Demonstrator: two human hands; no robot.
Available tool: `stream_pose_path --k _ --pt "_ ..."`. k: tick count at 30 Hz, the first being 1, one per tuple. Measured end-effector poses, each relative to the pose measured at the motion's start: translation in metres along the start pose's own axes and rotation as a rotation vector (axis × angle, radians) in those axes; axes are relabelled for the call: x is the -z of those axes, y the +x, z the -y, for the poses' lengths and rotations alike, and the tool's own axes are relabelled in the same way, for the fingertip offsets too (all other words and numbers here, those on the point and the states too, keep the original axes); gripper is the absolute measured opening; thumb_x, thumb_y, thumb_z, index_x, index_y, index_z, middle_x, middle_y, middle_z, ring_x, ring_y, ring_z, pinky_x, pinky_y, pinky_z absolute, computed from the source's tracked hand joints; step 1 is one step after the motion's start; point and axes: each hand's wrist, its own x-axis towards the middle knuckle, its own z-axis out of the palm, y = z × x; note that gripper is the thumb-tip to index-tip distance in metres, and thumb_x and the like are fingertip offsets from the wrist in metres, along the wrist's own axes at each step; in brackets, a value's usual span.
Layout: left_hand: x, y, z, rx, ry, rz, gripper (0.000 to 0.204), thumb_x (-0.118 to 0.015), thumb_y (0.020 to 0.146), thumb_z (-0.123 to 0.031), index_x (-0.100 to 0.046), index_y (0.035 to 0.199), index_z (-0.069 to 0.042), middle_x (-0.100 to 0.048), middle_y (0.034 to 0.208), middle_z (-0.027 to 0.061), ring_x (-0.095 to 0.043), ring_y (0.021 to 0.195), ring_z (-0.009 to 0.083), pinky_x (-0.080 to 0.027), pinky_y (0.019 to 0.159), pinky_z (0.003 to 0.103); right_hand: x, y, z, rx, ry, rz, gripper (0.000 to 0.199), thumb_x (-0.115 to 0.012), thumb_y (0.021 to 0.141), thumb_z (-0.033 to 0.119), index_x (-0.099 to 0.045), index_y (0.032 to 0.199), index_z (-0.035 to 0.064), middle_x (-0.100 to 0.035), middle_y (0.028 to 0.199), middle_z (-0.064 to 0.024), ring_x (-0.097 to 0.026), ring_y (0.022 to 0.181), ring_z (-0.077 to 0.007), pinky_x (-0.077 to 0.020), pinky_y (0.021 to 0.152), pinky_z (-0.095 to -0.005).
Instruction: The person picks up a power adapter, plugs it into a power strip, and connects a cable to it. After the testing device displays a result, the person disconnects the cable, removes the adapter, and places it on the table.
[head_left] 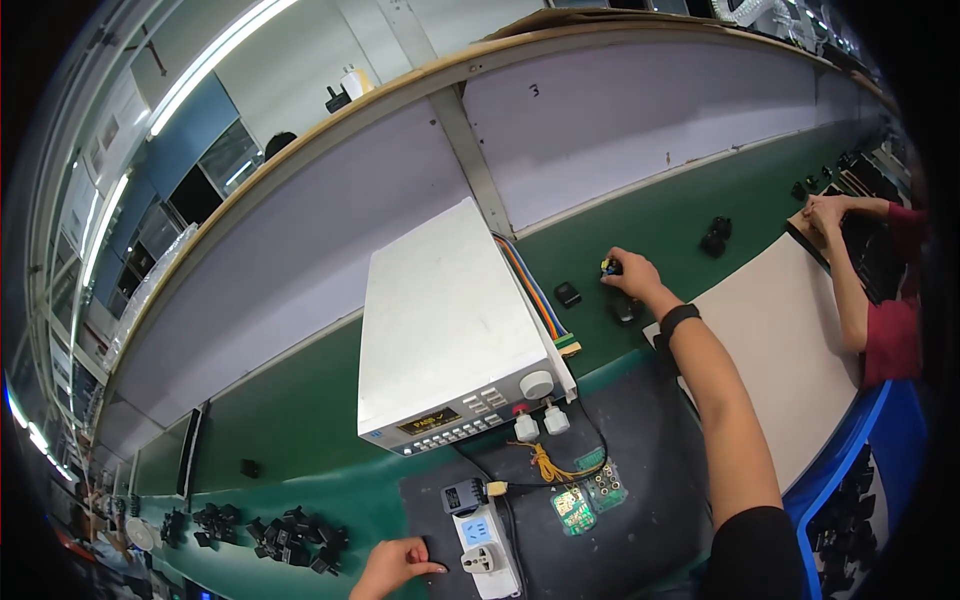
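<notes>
My right hand (634, 276) reaches over the green table beyond the mat. Its fingers pinch a small dark part with yellow and blue on it (609, 268), mostly hidden by the fingers. Below that hand lies a black charger-like block (626, 310); another small black block (568, 294) lies to its left. My left hand (398, 566) rests at the left edge of the dark mat, fingers loosely bent, thumb apart, nothing in it. Right of it is a white power strip (490, 556) with a black adapter (463, 496) plugged in at its far end.
A white tester (450, 330) with a lit display stands centrally. Green circuit boards (590, 500) and a yellow-tied cable (545, 462) lie on the mat (650, 440). Black adapters pile at left (297, 540). A co-worker's hands (826, 213) work at far right, beyond a beige board (780, 330).
</notes>
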Motion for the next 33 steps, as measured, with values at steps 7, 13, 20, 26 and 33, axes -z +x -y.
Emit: stream_pose_path --k 7,13,20,26,33 --pt "0.000 -0.007 -0.003 -0.057 -0.009 -0.038 0.036 -0.086 0.062 -0.027 -0.059 0.066 -0.004 -0.054 0.056 0.0017 -0.051 0.052 0.0104 -0.043 0.051 0.025 0.099 -0.076 -0.017 -0.148 0.198 0.035 0.035 -0.072 0.072 0.023 -0.056 0.103 0.0143 -0.065 0.089 -0.0102 -0.066 0.070 -0.0274 -0.0520 0.043 -0.0342" --pt "0.000 0.002 0.003 -0.058 0.027 0.010 0.036 -0.086 0.062 -0.026 -0.058 0.065 -0.004 -0.053 0.054 0.0012 -0.049 0.050 0.0102 -0.041 0.049 0.025 0.093 -0.143 -0.061 -0.029 -0.226 0.092 0.036 -0.071 0.069 0.015 -0.056 0.102 0.0152 -0.064 0.086 -0.0110 -0.064 0.077 -0.0292 -0.0495 0.062 -0.0416" --pt "0.008 -0.013 -0.019 -0.153 0.107 -0.163 0.029 -0.081 0.067 -0.028 -0.063 0.066 -0.006 -0.060 0.058 0.0026 -0.059 0.052 0.0160 -0.045 0.051 0.027 0.127 -0.164 -0.021 -0.069 -0.262 0.075 0.040 -0.074 0.067 0.008 -0.056 0.101 0.0179 -0.063 0.096 -0.0039 -0.056 0.102 -0.0253 -0.0468 0.080 -0.0358" --pt "0.014 -0.047 -0.081 -0.510 -0.395 -0.102 0.052 -0.072 0.076 -0.010 -0.054 0.124 -0.002 -0.063 0.110 0.0129 -0.065 0.089 0.0185 -0.050 0.072 0.028 0.170 -0.223 0.118 0.422 0.616 0.703 0.035 -0.072 0.076 0.010 -0.061 0.109 0.0097 -0.060 0.104 -0.0059 -0.055 0.098 -0.0190 -0.0473 0.083 -0.0319" --pt "-0.007 -0.020 -0.157 -0.555 -0.928 0.327 0.080 -0.064 0.084 -0.007 -0.015 0.146 -0.002 -0.029 0.146 0.0146 -0.033 0.132 0.0224 -0.031 0.106 0.037 0.125 -0.294 0.186 0.992 0.517 0.641 0.050 -0.069 0.080 0.029 -0.052 0.123 0.0112 -0.055 0.109 -0.0093 -0.049 0.110 -0.0274 -0.0362 0.093 -0.0403"
